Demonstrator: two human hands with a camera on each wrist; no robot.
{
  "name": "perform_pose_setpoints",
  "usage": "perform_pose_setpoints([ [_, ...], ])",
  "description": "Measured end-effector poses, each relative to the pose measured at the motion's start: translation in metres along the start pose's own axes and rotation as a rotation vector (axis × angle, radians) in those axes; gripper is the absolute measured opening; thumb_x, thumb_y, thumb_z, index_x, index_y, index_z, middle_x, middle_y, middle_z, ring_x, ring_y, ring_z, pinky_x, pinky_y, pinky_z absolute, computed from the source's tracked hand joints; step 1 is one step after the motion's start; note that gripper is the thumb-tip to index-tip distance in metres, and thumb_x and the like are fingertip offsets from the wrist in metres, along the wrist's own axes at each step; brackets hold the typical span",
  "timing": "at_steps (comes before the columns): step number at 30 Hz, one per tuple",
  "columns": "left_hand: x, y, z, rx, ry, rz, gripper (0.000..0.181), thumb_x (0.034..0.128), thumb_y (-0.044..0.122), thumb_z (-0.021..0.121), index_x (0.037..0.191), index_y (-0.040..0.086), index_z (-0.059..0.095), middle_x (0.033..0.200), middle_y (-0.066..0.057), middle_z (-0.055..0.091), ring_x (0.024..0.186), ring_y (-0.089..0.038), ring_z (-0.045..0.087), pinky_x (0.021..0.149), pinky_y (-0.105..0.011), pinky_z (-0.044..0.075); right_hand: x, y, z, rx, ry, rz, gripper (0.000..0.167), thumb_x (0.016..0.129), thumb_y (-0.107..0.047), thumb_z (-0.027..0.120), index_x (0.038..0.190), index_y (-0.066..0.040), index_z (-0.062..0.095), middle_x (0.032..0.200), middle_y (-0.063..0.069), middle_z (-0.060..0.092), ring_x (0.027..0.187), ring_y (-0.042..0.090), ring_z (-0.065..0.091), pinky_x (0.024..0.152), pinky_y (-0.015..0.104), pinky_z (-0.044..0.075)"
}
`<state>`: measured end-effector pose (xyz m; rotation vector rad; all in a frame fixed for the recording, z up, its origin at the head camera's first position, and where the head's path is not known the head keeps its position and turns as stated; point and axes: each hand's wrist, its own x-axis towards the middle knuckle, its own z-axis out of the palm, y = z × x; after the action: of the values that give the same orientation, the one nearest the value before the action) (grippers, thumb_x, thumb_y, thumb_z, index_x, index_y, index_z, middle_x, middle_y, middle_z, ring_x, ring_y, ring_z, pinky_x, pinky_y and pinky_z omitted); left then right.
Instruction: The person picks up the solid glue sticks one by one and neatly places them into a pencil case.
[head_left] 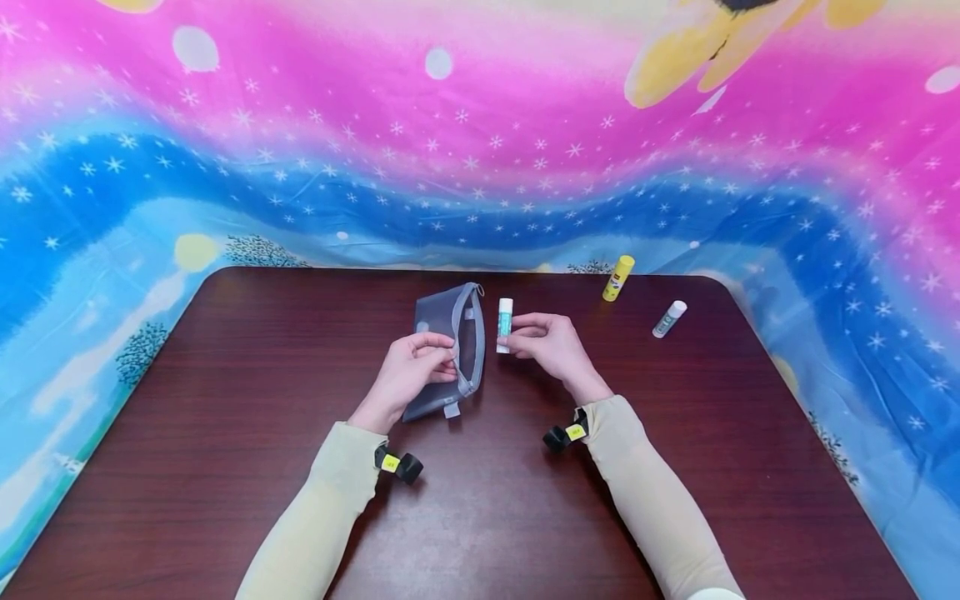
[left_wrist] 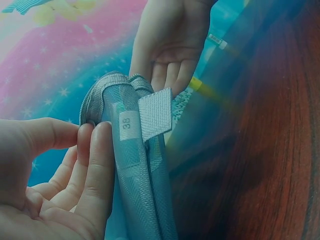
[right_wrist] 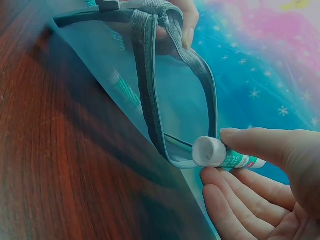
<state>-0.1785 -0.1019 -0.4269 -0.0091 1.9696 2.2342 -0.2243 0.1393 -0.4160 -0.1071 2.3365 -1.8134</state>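
Note:
A grey mesh zipper pouch (head_left: 435,312) stands on the table with its zipped mouth spread toward the right. My left hand (head_left: 420,367) pinches the near rim of that mouth between thumb and fingers. Just right of the opening, my right hand (head_left: 551,343) holds a white and green glue stick (head_left: 505,321) upright by its lower part. In the right wrist view the glue stick (right_wrist: 220,153) is outside the pouch, close to the zipper edge (right_wrist: 150,90). A green and white item (right_wrist: 125,90) shows blurred through the mesh. A small tag (left_wrist: 125,125) reads 38.
A yellow glue stick (head_left: 618,278) stands at the back right of the dark wooden table (head_left: 262,358). Nearer the right edge is a grey glue stick with a white cap (head_left: 669,319). A colourful printed cloth (head_left: 480,167) hangs behind the table.

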Motion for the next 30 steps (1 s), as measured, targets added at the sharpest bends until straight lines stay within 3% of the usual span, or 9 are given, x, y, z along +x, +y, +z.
perform_pose_setpoints([
  [7,0.000,0.000,-0.001,0.005,-0.004,-0.002,0.020,0.0961,0.001,0.065,0.114,-0.009,0.066,0.082,-0.015,0.070,0.072,-0.019,0.068,0.072,-0.034,0.063,0.004,0.001,0.007,0.002,-0.011,0.024,0.044,0.085,-0.013,0.084,0.124,0.001,0.069,0.101,0.016,0.075,0.094,0.043,0.071,0.078,0.036,0.062],
  [20,0.000,0.000,0.000,0.007,-0.013,-0.013,0.021,0.0969,0.003,0.065,0.115,-0.008,0.066,0.084,-0.016,0.070,0.073,-0.020,0.069,0.074,-0.035,0.063,0.015,0.006,0.021,0.039,-0.043,0.112,0.045,0.084,-0.014,0.085,0.124,0.001,0.069,0.096,0.015,0.076,0.091,0.040,0.072,0.080,0.041,0.062],
  [30,0.000,0.000,0.001,-0.001,-0.014,-0.014,0.021,0.0970,0.003,0.065,0.114,-0.009,0.065,0.083,-0.015,0.070,0.072,-0.019,0.069,0.073,-0.033,0.063,0.017,0.008,0.025,0.042,-0.058,0.145,0.045,0.085,-0.015,0.084,0.124,0.002,0.069,0.094,0.015,0.075,0.080,0.029,0.074,0.075,0.036,0.063],
])
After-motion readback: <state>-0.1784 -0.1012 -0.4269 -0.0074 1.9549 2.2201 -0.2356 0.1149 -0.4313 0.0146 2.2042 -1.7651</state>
